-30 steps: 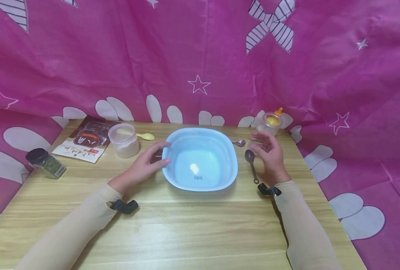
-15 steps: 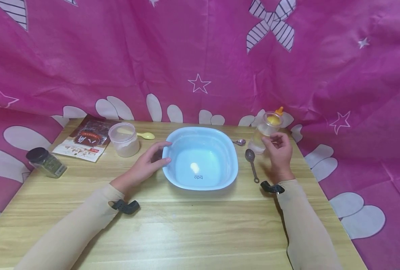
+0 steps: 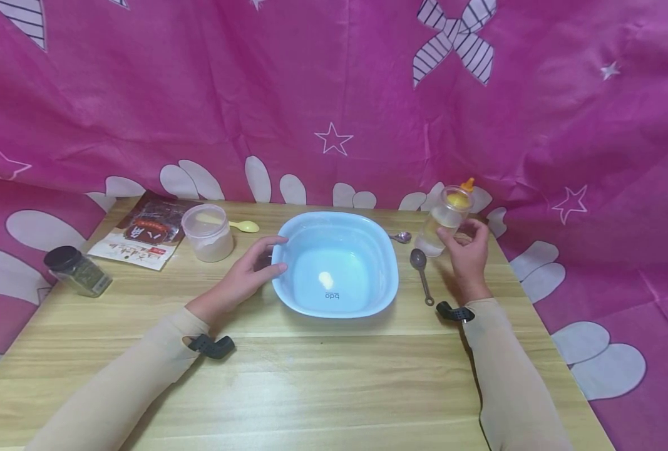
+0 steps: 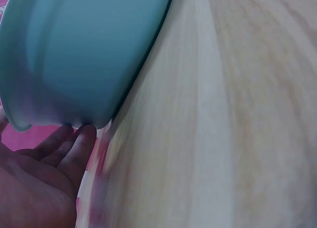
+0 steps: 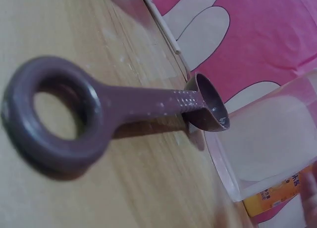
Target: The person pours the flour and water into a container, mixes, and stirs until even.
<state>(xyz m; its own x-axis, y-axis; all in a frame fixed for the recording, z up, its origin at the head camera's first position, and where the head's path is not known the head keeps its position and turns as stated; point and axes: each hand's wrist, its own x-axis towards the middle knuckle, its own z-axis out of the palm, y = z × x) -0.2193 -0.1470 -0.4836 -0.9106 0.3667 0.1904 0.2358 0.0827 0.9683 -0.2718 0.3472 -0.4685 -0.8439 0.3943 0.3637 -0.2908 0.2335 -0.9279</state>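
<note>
A light blue plastic basin stands mid-table. My left hand grips its left side, thumb and index finger at the rim; in the left wrist view the other fingers touch the outer wall of the basin. To the right, my right hand holds the right side of a tall clear jar, thumb across its front and fingers mostly hidden. Beside it lies a dark brown measuring spoon. In the right wrist view this spoon shows white specks, with its bowl near the jar.
A bottle with an orange nozzle is behind the jar. A metal spoon lies right of the basin. At the left are a lidded powder jar, a yellow spoon, a brown-and-white pouch and a black-capped spice jar.
My right hand has shifted slightly right from in front of the clear jar to its right side, and its fingers have drawn in around it. The left hand keeps its place on the basin.
</note>
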